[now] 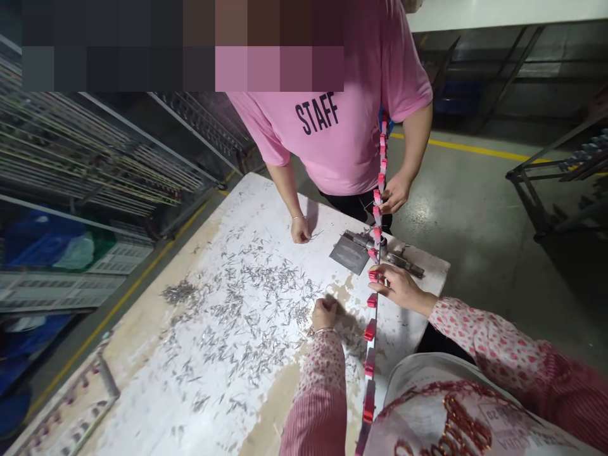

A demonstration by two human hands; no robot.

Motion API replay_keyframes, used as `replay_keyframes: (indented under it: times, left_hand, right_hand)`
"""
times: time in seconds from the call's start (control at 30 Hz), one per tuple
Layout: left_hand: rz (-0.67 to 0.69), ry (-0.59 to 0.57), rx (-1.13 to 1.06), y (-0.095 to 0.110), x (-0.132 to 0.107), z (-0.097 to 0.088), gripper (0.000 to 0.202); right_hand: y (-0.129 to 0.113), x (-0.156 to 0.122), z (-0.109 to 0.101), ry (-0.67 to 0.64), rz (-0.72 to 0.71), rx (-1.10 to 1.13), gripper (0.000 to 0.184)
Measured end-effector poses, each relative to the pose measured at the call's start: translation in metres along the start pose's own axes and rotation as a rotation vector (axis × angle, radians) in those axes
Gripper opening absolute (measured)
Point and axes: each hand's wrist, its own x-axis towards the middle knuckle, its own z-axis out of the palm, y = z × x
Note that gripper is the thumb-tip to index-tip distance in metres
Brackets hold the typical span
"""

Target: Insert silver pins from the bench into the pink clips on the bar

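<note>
- Two hands worked apart: the right hand [398, 286] pinched a red clip [373, 276] on the long strip [375, 304], steadying it.
- The left hand [323, 313] was curled, fingertips together, probably gathering small metal pins [256, 285] scattered across the table [142, 380].
- A co-worker's hand [393, 193] held the strip's far end taut.

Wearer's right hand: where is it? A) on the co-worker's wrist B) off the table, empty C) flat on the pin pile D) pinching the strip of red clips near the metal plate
D: the right hand pinches the strip of red clips just below the metal plate, while the left hand rests fisted among the loose metal pins.
</note>
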Motion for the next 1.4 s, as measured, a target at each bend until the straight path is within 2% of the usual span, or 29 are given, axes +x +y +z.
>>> replay_keyframes:
  times: [0.07,0.17,0.33,0.5,0.73,0.9,1.03,1.1,1.23,1.4]
  left_hand:
    - [-0.025,-0.001,-0.090,0.007,0.002,0.001,0.021]
    - [-0.060,-0.029,-0.289,0.019,0.005,-0.003,0.034]
    - [-0.094,-0.152,-0.643,0.039,0.001,-0.011,0.056]
    - [-0.090,-0.228,-0.834,0.068,-0.014,-0.023,0.045]
    - [0.040,-0.407,-1.051,0.138,-0.041,-0.055,0.026]
    - [0.248,-0.442,-0.983,0.169,-0.057,-0.083,0.028]
    - [0.453,-0.495,-0.765,0.186,-0.064,-0.105,0.035]
    - [0.558,-0.454,-0.631,0.195,-0.066,-0.111,0.031]
    - [0.769,-0.284,-0.393,0.212,-0.065,-0.116,0.017]
    - [0.905,-0.209,-0.262,0.226,-0.064,-0.121,0.016]
  right_hand:
    - [0.000,0.000,-0.001,-0.002,0.002,-0.004,0.026]
    - [-0.001,0.001,-0.001,-0.001,0.017,-0.009,0.025]
    - [0.001,0.001,0.000,0.004,0.015,-0.001,0.023]
    - [0.004,-0.001,0.000,-0.006,0.004,-0.027,0.026]
    - [-0.003,0.001,-0.002,0.020,-0.003,-0.112,0.025]
    - [-0.005,0.001,-0.002,0.084,-0.021,-0.298,0.029]
    - [-0.008,0.002,-0.005,0.056,-0.039,-0.371,0.033]
    - [-0.009,0.003,-0.008,0.023,-0.045,-0.379,0.033]
    - [-0.013,0.004,-0.011,-0.013,-0.048,-0.379,0.033]
    - [-0.011,0.004,-0.009,-0.039,-0.021,-0.364,0.028]
